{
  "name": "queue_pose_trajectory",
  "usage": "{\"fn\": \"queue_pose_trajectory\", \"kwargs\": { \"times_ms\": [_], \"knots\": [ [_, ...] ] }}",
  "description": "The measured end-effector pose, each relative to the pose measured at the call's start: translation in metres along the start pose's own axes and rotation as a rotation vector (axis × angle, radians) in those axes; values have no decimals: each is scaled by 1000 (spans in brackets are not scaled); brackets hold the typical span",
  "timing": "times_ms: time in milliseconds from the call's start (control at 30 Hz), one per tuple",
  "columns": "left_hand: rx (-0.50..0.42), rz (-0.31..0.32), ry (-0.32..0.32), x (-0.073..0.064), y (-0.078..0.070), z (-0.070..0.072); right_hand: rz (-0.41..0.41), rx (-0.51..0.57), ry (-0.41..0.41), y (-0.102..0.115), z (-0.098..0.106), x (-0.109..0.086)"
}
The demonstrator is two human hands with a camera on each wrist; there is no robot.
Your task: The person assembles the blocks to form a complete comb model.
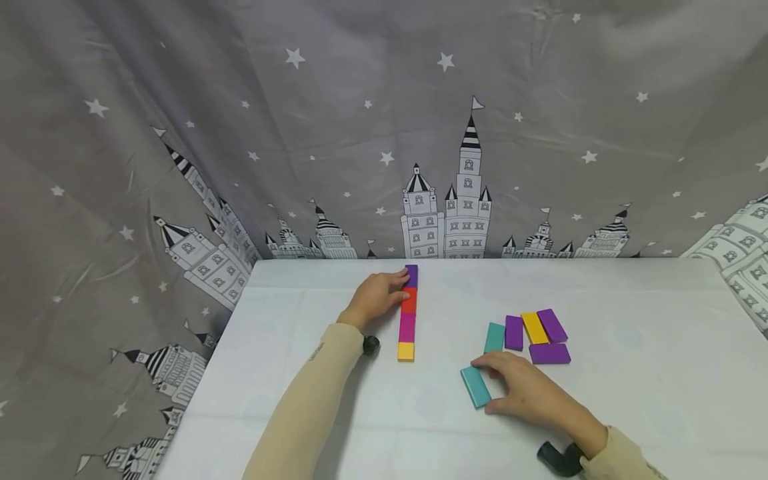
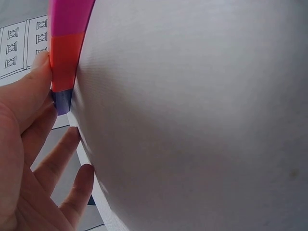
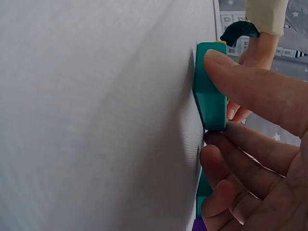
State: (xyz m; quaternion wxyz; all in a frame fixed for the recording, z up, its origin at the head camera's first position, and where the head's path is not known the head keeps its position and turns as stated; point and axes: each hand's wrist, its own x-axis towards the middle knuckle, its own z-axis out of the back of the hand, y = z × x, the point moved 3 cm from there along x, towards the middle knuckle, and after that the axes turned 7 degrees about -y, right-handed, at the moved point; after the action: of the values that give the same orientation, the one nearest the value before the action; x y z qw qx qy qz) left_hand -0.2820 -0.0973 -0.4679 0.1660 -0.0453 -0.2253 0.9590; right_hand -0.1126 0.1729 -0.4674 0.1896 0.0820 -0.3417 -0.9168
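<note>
A straight column on the white table holds a purple block point(image 1: 411, 276) at the far end, then a red block point(image 1: 409, 301), a magenta block point(image 1: 407, 328) and a short yellow block point(image 1: 406, 352). My left hand point(image 1: 377, 297) is at the column's left side, thumb against the red block and a fingertip by the purple one. Its other fingers spread loosely in the left wrist view. With thumb and forefinger at its two ends, my right hand point(image 1: 525, 390) pinches a teal block point(image 1: 476, 387). The right wrist view shows the thumb on this block's end face point(image 3: 210, 86).
Just beyond my right hand lie a second teal block point(image 1: 495, 337), a purple block point(image 1: 513, 333), a yellow block point(image 1: 534, 328) and two more purple blocks, one of them sideways point(image 1: 549, 354). A grey castle-print curtain point(image 1: 360, 133) hangs behind the white table point(image 1: 648, 373).
</note>
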Motion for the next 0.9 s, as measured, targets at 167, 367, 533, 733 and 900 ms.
{"fn": "queue_pose_trajectory", "kwargs": {
  "times_ms": [167,367,533,733,900],
  "knots": [
    [2,4,-2,1,1,-2,-11,8,-13,0,1,0],
    [8,2,-9,0,2,-2,-46,5,-18,2,-2,1],
    [-5,6,-7,-1,0,-2,-52,9,-29,5,-3,3],
    [-8,7,-5,-2,-1,-3,-56,24,-31,14,-7,7],
    [3,-4,-8,-2,1,-2,-34,43,-37,24,-11,13]
  ]
}}
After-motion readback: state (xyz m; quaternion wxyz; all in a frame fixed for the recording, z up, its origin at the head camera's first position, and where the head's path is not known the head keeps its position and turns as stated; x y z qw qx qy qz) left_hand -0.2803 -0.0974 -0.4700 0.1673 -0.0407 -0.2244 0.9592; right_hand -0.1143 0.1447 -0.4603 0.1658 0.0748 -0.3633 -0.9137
